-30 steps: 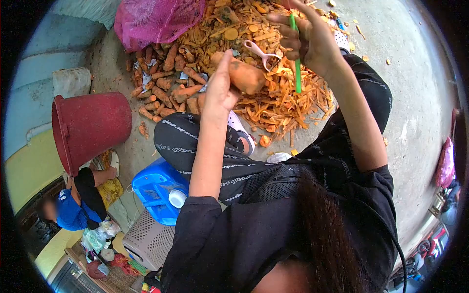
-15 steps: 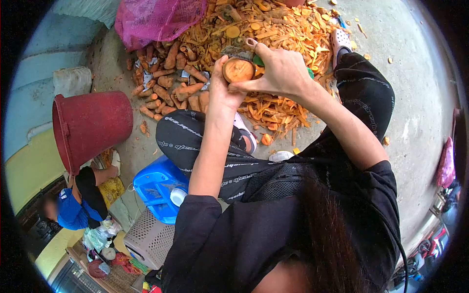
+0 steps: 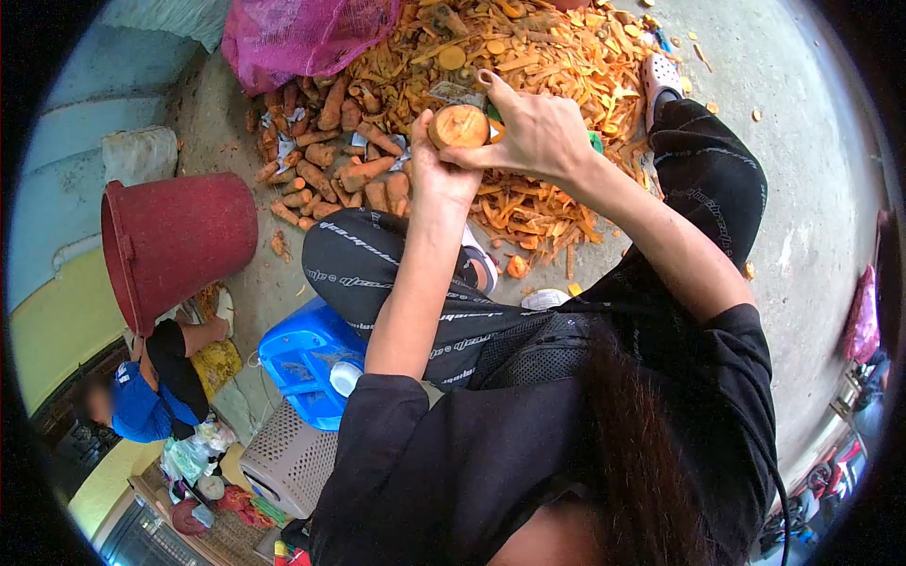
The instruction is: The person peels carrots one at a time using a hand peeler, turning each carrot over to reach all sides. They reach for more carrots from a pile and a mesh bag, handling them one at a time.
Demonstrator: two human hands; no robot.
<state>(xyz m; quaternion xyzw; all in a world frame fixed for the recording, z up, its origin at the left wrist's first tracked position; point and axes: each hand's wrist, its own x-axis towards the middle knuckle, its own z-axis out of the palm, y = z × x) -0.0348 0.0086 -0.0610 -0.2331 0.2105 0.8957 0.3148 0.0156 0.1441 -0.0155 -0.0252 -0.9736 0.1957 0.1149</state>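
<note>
A thick carrot (image 3: 460, 127) with its round, pale-orange cut end facing up sits in my left hand (image 3: 440, 174), fingers wrapped round its side. My right hand (image 3: 543, 137) is closed round a green-handled knife (image 3: 595, 142); most of the handle is hidden by the fingers. Its greyish blade points left, just beyond the carrot. The right thumb presses against the carrot's near side. Below both hands lie a heap of orange peelings (image 3: 538, 212) and, to the left, a pile of unpeeled carrots (image 3: 335, 170).
A pink mesh sack (image 3: 307, 38) lies at the far left of the heap. On the left stand a tilted red bucket (image 3: 184, 245), a blue jerrycan (image 3: 307, 363) and a grey perforated crate (image 3: 293, 457). Another person (image 3: 151, 396) in blue sits beyond the bucket.
Both hands and the carrot have shifted very slightly. The blade has moved a little up, away from the carrot. Both hands keep their hold.
</note>
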